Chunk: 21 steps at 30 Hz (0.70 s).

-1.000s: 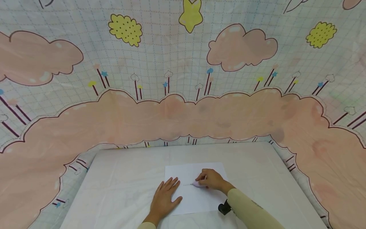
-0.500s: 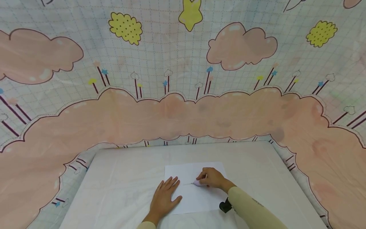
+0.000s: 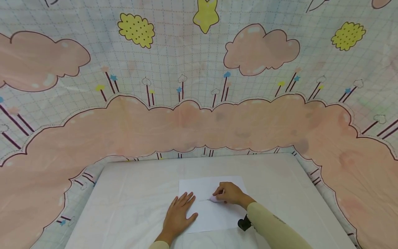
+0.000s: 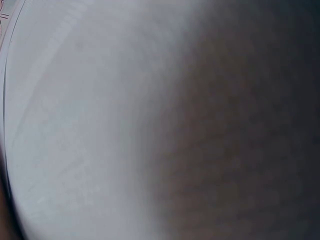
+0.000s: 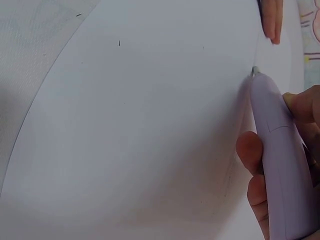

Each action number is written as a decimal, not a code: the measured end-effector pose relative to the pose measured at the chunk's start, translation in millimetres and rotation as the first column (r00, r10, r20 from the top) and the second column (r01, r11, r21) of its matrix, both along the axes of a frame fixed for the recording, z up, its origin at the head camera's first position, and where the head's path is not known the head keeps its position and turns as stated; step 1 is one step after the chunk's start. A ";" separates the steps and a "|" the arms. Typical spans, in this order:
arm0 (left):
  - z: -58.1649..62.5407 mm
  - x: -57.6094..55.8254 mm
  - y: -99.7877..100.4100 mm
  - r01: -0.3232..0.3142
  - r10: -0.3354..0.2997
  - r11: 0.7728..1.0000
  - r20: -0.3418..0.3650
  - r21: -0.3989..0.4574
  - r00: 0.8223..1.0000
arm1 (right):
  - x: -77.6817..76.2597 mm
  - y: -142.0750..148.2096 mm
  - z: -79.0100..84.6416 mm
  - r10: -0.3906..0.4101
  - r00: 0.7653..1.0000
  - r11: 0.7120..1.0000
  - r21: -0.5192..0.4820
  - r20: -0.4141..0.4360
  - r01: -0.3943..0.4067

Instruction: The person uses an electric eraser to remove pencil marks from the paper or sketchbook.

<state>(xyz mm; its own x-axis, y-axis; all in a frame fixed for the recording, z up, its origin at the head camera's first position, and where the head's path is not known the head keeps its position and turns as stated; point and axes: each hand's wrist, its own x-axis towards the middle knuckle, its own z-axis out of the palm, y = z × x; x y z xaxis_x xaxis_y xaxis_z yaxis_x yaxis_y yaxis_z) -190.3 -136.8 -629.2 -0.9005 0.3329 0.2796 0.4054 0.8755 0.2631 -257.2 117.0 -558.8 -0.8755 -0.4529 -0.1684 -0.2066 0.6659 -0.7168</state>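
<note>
A white sheet of paper (image 3: 217,218) lies on the cloth-covered table. My left hand (image 3: 179,214) rests on its left side, fingers straight and spread. My right hand (image 3: 230,193) grips a thick, pale purple pen-like tool (image 5: 282,150) with a small metal tip, held low over the sheet and pointing left. In the head view a short thin line (image 3: 203,200) runs left from the tip. The right wrist view has fingertips (image 5: 270,20) of my left hand just beyond the tool. A blurred dark shape fills much of the left wrist view.
White cloth (image 3: 130,193) covers the table around the paper. A patterned curtain (image 3: 199,128) with clouds and stars hangs behind and along the sides. A black device (image 3: 244,224) sits at my right wrist, close over the paper's lower right corner.
</note>
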 end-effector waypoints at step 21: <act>0.6 -0.5 -1.0 0.001 -0.001 1.000 0.025 0.011 1.000 | -2.3 -3.8 -1.7 0.025 1.000 1.000 -0.008 -0.010 -0.026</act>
<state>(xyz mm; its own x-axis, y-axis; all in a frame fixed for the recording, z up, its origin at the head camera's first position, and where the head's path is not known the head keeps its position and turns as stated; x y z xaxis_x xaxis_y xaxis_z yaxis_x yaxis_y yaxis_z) -190.8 -137.8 -628.6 -0.9071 0.3308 0.2603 0.3992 0.8722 0.2827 -259.5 113.1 -560.5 -0.8652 -0.4765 -0.1562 -0.2303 0.6543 -0.7203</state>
